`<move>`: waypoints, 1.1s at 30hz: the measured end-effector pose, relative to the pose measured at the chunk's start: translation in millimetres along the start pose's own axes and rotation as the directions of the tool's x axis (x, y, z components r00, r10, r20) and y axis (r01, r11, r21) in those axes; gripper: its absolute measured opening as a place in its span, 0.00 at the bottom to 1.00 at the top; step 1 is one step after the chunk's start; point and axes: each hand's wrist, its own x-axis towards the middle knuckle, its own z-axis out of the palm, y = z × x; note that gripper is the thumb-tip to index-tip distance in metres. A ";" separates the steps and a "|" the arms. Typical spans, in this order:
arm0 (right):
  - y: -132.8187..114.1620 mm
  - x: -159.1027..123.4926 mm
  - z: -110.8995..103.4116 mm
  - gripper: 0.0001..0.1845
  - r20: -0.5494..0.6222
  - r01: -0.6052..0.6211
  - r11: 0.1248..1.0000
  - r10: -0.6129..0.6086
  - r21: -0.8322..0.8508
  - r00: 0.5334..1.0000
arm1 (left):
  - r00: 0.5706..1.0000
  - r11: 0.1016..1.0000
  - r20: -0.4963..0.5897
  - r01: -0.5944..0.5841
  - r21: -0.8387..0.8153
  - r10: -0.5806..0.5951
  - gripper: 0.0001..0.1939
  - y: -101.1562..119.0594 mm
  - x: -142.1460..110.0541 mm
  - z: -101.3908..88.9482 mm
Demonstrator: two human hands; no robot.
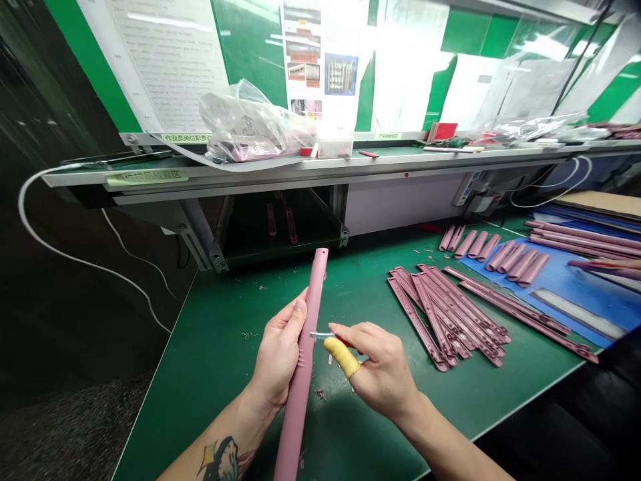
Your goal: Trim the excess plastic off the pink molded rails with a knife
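A long pink plastic tube-like part (300,394) stands tilted over the green bench, its far end pointing away from me. My left hand (280,344) is wrapped round its left side, the thumb lying along it. In my right hand (378,357) is a small trimming blade (320,335) with a reddish handle mostly hidden by the fingers. The blade's tip meets the right edge of the pink part. A yellow finger cot (342,357) covers my right thumb. Pink shavings (321,394) lie on the bench just beneath.
Several flat pink strips (445,314) are piled to the right. Short pink pieces (515,260) and longer ones rest on a blue sheet (565,294) beyond. A metal shelf (280,172) with a plastic bag (250,127) and a clear box (335,145) spans the back.
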 end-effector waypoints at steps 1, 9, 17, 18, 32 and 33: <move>0.6 3.8 -3.0 0.11 -0.019 0.001 1.000 -0.002 -0.009 1.000 | 1.000 1.000 0.016 0.012 -0.001 -0.012 0.26 -0.6 -2.4 1.4; 15.7 43.2 -34.9 0.12 -0.182 -0.042 0.999 0.035 -0.034 0.983 | 0.983 0.992 0.138 0.122 0.023 -0.124 0.30 -6.9 -23.3 10.6; 28.7 50.7 -49.6 0.20 -0.190 -0.195 0.975 0.212 0.104 0.959 | 0.954 0.964 0.246 0.212 -0.158 -0.169 0.31 -17.9 -27.8 -4.9; 27.5 45.6 -46.8 0.20 -0.123 -0.194 0.976 0.206 0.100 0.971 | 0.956 0.970 0.245 0.197 -0.139 -0.159 0.30 -19.1 -25.3 -8.8; 13.8 41.0 -17.0 0.21 0.281 0.013 0.987 0.033 -0.162 0.959 | 0.992 0.993 0.054 0.117 0.027 -0.118 0.26 -31.4 -19.7 -13.9; 13.5 40.2 -18.5 0.18 0.288 -0.006 0.991 0.044 -0.133 0.957 | 0.991 0.993 0.065 0.119 -0.004 -0.119 0.24 -32.1 -17.5 -15.3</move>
